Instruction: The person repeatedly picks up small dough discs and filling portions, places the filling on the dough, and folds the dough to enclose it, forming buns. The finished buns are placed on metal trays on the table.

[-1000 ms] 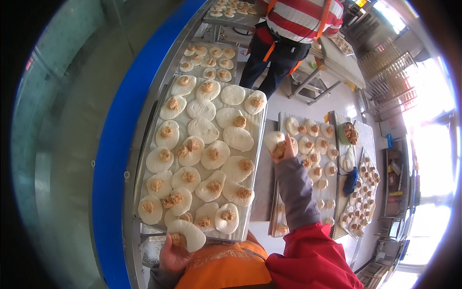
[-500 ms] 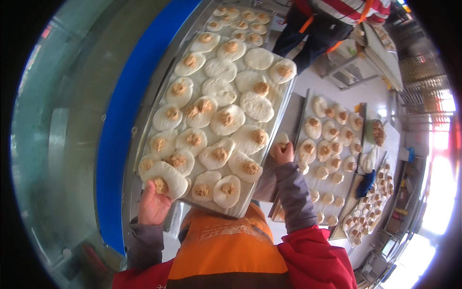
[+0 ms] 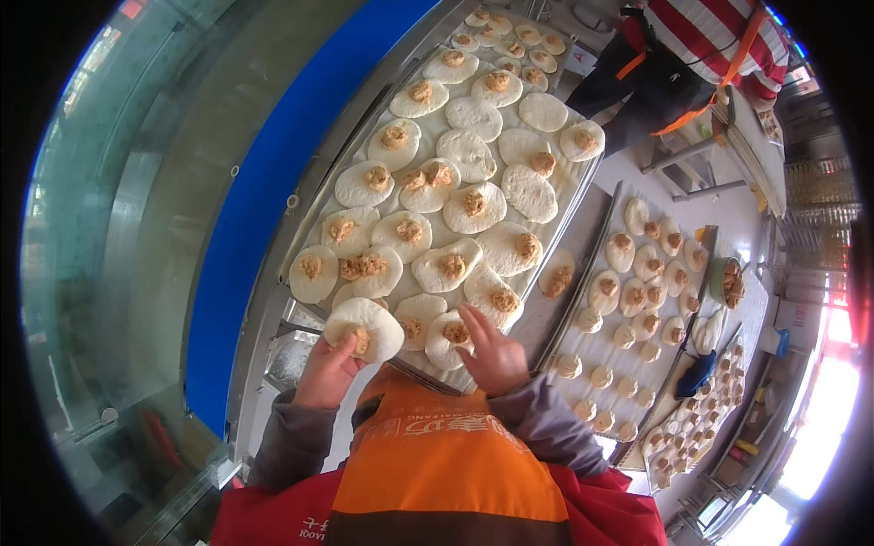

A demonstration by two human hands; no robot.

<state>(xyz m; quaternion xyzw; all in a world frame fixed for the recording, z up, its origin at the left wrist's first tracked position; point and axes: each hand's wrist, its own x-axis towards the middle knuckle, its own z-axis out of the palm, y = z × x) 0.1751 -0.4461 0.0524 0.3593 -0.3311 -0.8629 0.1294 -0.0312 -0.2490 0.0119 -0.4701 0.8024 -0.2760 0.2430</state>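
Note:
My left hand (image 3: 330,371) pinches the edge of a flat dough round (image 3: 375,329) with a lump of filling (image 3: 360,341) on it, its thumb beside the filling. This round is held over the near left corner of a large tray (image 3: 570,187). My right hand (image 3: 496,359) has its fingers stretched out, holding nothing, beside another filled dough round (image 3: 444,344) at the tray's near edge. Whether the fingertips touch that round I cannot tell. Several more dough rounds lie on the tray, most topped with brown filling and a few bare.
Right of the tray lies a single filled dough round (image 3: 557,273). Beyond it, a second tray (image 3: 592,341) carries filled rounds and gathered buns. A green bowl of filling (image 3: 728,282) and a dark blue cloth-like thing (image 3: 696,375) stand farther right. Another person (image 3: 669,77) stands at the top right.
My right hand has come left from the gap between the trays, letting go of the dough round there. My left hand has lifted its dough round toward me. The view has shifted.

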